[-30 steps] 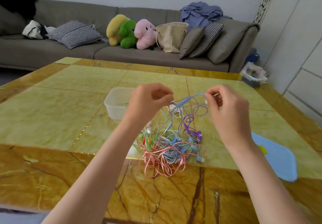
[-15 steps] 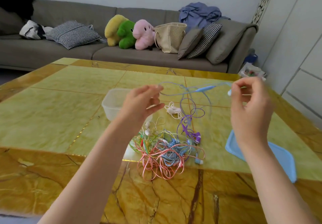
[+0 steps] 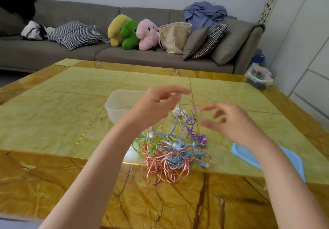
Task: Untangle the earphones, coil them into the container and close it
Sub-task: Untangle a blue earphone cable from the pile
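Note:
A tangle of earphones [image 3: 170,151] in pink, blue, green, white and purple cords lies on the yellow marble table [image 3: 58,121]. Beyond it to the left stands a clear plastic container [image 3: 115,107], open, with a bit of green cord inside. Its blue lid [image 3: 249,154] lies flat on the right. My left hand [image 3: 156,104] hovers over the far side of the tangle with fingers stretched out and blurred, holding nothing. My right hand [image 3: 229,121] hangs above the tangle's right side, fingers spread and empty. A purple cord loop [image 3: 193,114] stands up between the hands.
A small white earphone bundle [image 3: 178,112] lies apart, just behind the tangle. A grey sofa [image 3: 53,54] with cushions, plush toys and a woven bag runs behind the table. A small box of items [image 3: 259,79] sits off the table's far right corner.
Both hands had a light blue cord stretched between them above the pile. They have let it go, opened, and the right hand has dropped lower and moved inward.

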Available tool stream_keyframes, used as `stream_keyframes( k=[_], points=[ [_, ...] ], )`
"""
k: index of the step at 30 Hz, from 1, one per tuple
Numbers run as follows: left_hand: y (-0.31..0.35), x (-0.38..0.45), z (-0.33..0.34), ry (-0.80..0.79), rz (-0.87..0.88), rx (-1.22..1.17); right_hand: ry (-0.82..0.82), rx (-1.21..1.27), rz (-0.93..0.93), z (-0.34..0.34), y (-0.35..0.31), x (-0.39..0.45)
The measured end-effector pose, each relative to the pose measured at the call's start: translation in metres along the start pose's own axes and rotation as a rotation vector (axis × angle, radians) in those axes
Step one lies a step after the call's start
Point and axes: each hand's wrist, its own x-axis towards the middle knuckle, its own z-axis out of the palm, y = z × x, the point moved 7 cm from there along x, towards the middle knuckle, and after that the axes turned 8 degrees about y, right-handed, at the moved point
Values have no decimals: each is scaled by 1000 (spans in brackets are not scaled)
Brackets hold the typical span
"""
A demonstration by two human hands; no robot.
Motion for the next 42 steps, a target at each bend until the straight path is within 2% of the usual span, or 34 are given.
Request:
stream_keyframes(
  k=[2,3,5,7,8,10,12,14,16,19,22,23,25,27,29,31,33,35,38,40,42],
  points=[
    [3,-5,16,-117,35,34,-47,347,-38,-1,-24,-3],
    [7,-6,20,-137,44,35,-81,426,-57,3,-32,-5],
    [13,-8,21,-139,57,5,-68,375,-107,13,-38,-6],
    [19,-8,14,-139,72,22,84,228,-87,13,-27,0],
    [20,-7,9,-134,87,100,189,205,-21,7,-17,3],
    [14,-4,-4,-92,117,368,349,415,209,-11,8,3],
    [0,0,-19,-39,114,563,358,798,402,-14,22,-1],
    [-15,1,-28,15,105,649,334,983,396,-11,19,0],
    [-22,3,-32,87,133,740,375,890,297,-12,15,2],
    [-11,4,-39,264,232,757,462,698,243,-17,9,4],
    [7,1,-50,462,315,698,502,756,245,-20,8,4],
    [7,1,-50,450,323,710,531,821,263,-22,10,4],
    [-5,3,-41,305,272,856,600,903,256,-30,11,1],
    [-18,4,-33,196,238,1034,658,922,174,-39,7,-1],
    [-15,3,-39,268,243,1090,698,923,67,-45,-2,-3],
    [-7,1,-49,416,267,1066,717,892,-19,-47,-12,-5],
    [0,-1,-56,533,278,1025,681,826,-26,-41,-16,-4],
    [-2,-2,-54,520,227,1051,585,733,34,-30,-15,2],
    [-13,0,-48,392,166,1107,485,728,140,-17,-5,9],
    [-17,2,-49,345,160,1115,582,690,129,-25,2,8],
    [-17,2,-55,388,156,1086,687,664,72,-35,4,3]
  ],
)
